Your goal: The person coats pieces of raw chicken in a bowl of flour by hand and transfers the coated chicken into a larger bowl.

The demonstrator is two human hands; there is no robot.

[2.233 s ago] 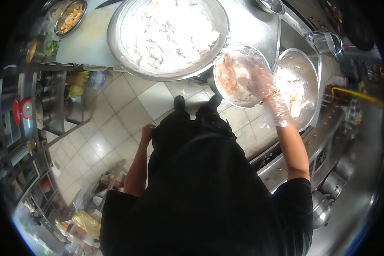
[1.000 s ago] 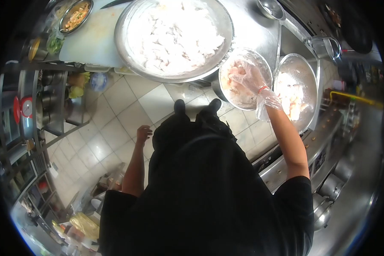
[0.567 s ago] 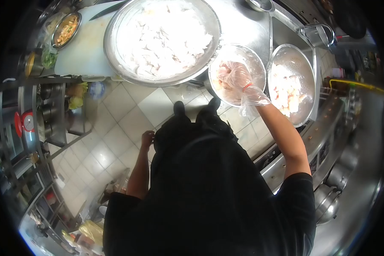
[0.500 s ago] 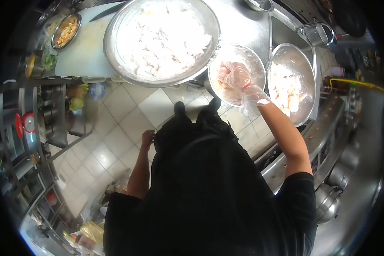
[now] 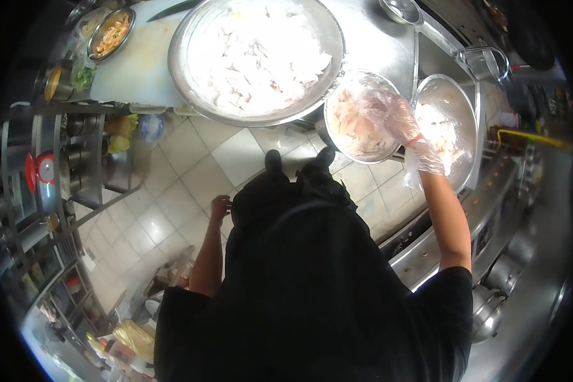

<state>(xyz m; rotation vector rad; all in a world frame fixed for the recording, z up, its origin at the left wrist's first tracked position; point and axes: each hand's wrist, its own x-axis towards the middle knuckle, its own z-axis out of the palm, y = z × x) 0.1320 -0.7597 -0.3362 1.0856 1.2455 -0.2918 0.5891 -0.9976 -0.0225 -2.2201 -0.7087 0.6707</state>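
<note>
We bend our gloved right hand (image 5: pixel 391 116) over the meat (image 5: pixel 353 130) in the bowl (image 5: pixel 330 135), its opening and grip unclear; our left hand (image 5: pixel 221 207) hangs half open, empty.

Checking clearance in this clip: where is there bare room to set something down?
The cutting board between the food dish and the big bowl; also the steel counter between the big bowl and the small bowl. It is crowded around the gloved right hand, with the meat bowl and colander close together.
</note>
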